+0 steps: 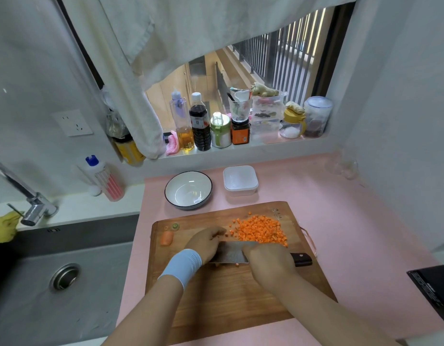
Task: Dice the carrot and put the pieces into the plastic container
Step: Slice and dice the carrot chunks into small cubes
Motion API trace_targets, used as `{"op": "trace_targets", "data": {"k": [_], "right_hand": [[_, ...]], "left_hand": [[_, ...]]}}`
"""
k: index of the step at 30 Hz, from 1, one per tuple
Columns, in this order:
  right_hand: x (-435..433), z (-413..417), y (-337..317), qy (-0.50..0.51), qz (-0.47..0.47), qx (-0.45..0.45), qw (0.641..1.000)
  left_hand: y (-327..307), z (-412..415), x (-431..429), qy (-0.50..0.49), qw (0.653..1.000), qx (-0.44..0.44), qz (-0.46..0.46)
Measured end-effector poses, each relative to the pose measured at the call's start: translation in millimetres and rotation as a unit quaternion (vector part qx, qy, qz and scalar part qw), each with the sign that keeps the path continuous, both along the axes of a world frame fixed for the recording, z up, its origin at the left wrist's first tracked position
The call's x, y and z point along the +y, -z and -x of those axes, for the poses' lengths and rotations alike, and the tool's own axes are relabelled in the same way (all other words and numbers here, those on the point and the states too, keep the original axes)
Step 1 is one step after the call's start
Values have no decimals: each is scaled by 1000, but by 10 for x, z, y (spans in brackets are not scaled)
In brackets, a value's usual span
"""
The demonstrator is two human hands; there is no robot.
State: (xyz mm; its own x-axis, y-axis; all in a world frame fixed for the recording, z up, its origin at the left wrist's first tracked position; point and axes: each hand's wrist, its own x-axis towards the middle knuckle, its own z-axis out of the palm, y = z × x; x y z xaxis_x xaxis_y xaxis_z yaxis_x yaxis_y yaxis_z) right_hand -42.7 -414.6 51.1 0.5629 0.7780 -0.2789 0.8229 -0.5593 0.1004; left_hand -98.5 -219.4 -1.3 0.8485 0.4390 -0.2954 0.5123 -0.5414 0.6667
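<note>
Orange dice (261, 231) heaped mid-frame; plastic container (240, 181) above, empty; stub (166, 238) uncut. Right hand (266, 260) grips cleaver (231, 252); left hand (206, 242) grasp hidden.

Domestic kitchen, small. Steel sink (28, 308) with swivel tap (28, 203) at left. Beside it a pink countertop (353, 233) carries a wooden chopping board (228, 295), a cleaver (231, 251), a heap of diced carrot (261, 231), a white bowl (188, 189) and a plastic container (240, 181). Window sill (253, 144) stocked with an oil bottle (184, 126), a dark sauce bottle (199, 123), assorted jars, stacked tubs and ginger root (264, 89). Wall socket (72, 122) on the left wall. Cloth curtain (166, 33) hangs over the window. Household condiments and food preparation mark it as a home.
</note>
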Motion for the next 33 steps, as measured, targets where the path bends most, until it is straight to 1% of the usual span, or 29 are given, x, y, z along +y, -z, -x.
{"op": "trace_targets", "data": {"k": [2, 3, 5, 6, 7, 8, 9, 10, 11, 12, 14, 15, 17, 20, 23, 25, 26, 29, 31, 33], "right_hand": [[25, 17, 24, 10, 9, 0, 1000], [35, 23, 46, 13, 11, 1, 1000], [65, 45, 73, 28, 4, 7, 1000], [83, 58, 85, 49, -12, 18, 999], [94, 70, 110, 79, -35, 40, 995], [103, 79, 138, 113, -64, 71, 989], [113, 80, 174, 150, -95, 110, 978], [121, 86, 192, 188, -123, 157, 962], [130, 96, 204, 223, -149, 215, 939], [140, 114, 212, 257, -178, 275, 909], [197, 207, 261, 314, -216, 371, 847], [237, 273, 299, 332, -222, 401, 824], [320, 392, 408, 350, -225, 432, 801], [394, 484, 517, 379, -224, 441, 782], [369, 425, 503, 413, -247, 433, 762], [310, 346, 464, 437, -262, 411, 756], [278, 307, 433, 447, -265, 394, 758], [214, 207, 365, 452, -257, 350, 779], [219, 173, 325, 444, -256, 341, 788], [264, 174, 303, 432, -256, 339, 796]], "left_hand": [[17, 69, 141, -40, 997, -48, -51], [16, 102, 205, -43, 996, -51, -65], [8, 157, 257, -21, 998, -31, -57], [2, 182, 264, -12, 995, -54, -79], [0, 210, 275, -25, 987, -102, -122], [-2, 236, 302, -67, 971, -165, -158], [-19, 268, 336, -127, 953, -213, -173], [-8, 301, 386, -182, 939, -232, -177], [21, 332, 447, -214, 933, -227, -179], [81, 355, 518, -223, 936, -200, -183], [250, 404, 630, -187, 953, -126, -202], [344, 426, 687, -168, 961, -89, -201], [498, 466, 803, -145, 972, -18, -185], [661, 494, 953, -98, 974, 76, -190], [738, 465, 1033, -76, 980, 103, -155], [748, 445, 1067, -72, 979, 105, -157], [764, 439, 1092, -78, 980, 99, -156], [758, 421, 1091, -89, 980, 102, -146], [731, 389, 1033, -78, 980, 101, -155], [715, 344, 950, -53, 983, 74, -161]]}}
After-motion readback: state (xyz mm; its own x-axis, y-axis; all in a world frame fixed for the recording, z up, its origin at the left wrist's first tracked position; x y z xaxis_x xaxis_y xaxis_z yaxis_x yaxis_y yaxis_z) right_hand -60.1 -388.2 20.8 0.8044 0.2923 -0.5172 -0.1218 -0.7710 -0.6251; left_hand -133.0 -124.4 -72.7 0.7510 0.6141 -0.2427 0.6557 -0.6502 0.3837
